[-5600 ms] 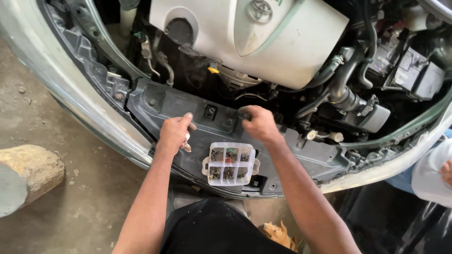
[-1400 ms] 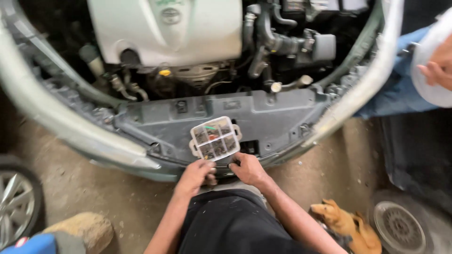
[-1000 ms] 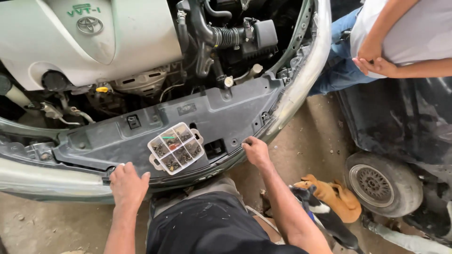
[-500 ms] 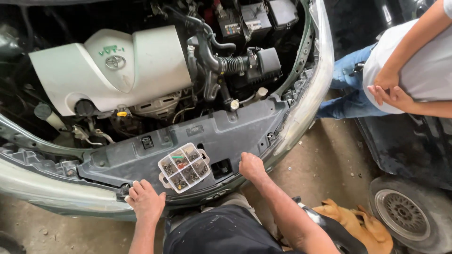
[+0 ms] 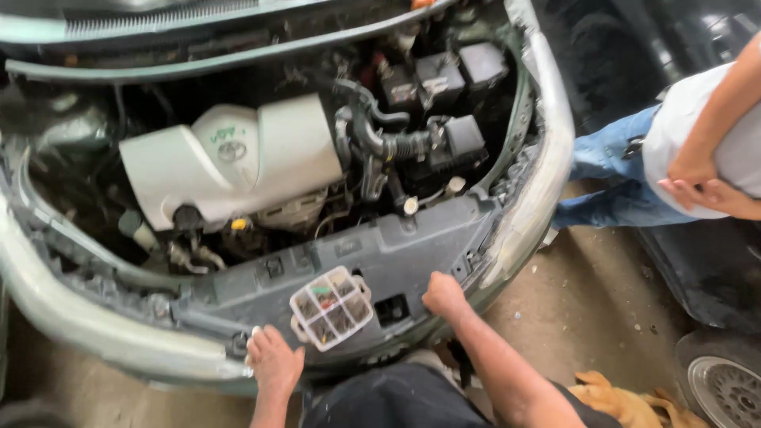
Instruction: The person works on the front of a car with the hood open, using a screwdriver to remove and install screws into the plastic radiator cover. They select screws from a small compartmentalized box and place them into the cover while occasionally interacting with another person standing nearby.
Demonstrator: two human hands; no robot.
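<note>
Both hands on dark plastic radiator cover panel (image 5: pixel 412 246) at car front. Left hand (image 5: pixel 273 361) flat on panel's near edge, fingers together, nothing held. Right hand (image 5: pixel 444 295) pressed on panel, fingers curled at edge; can't tell if gripping. Clear compartment box (image 5: pixel 331 307) of small fasteners sits on panel between hands, just right of left hand, untouched. Judgement: panel appears seated, clips apparently not all in (box still out). Bystander (image 5: pixel 697 158) well right of right hand.

A clear parts box (image 5: pixel 331 307) blocks the grey panel (image 5: pixel 412 246) middle; bare panel lies on either side.
</note>
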